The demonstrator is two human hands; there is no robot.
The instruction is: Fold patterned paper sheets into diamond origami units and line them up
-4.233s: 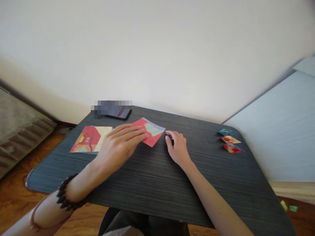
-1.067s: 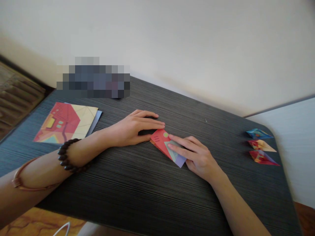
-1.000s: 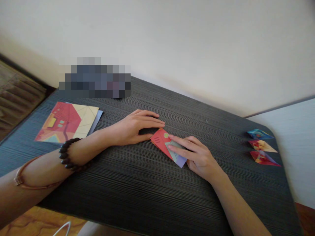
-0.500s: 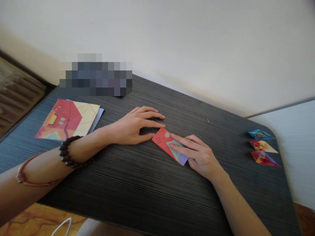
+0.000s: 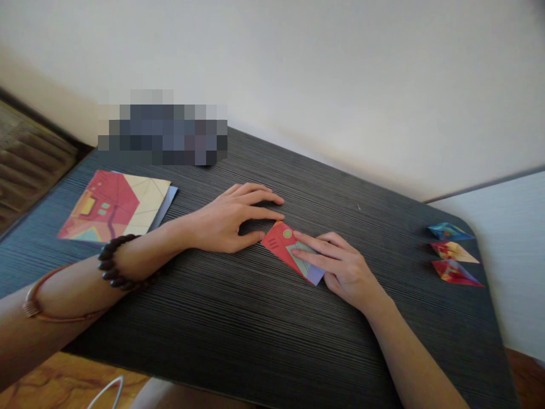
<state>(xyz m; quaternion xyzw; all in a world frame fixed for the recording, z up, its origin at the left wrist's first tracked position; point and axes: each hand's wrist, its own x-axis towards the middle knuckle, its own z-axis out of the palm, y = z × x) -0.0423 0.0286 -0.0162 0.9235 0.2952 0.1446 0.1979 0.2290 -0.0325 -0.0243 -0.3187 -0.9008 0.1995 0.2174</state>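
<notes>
A small piece of folded paper [image 5: 279,244], red with a yellow-green circle and a grey-blue and lilac end, lies on the dark table. My right hand [image 5: 344,264] rests over its right end, index and middle fingers stretched apart and flat on the paper. Its thumb is mostly hidden beside the lilac end. At the other end is my left hand [image 5: 232,221], fingers spread, with thumb tip and index tip near or touching the paper's left corner and top corner. I cannot tell whether they touch it.
Larger sheets [image 5: 114,204] in red, cream and blue lie in a stack at the left. Three small folded paper pieces [image 5: 455,251] stand in a column near the right edge of the table [image 5: 238,335]. A pixelated dark object [image 5: 166,133] sits at the back, by the wall.
The whole view has shifted slightly. Both hands and the folded paper keep nearly the same places relative to each other.
</notes>
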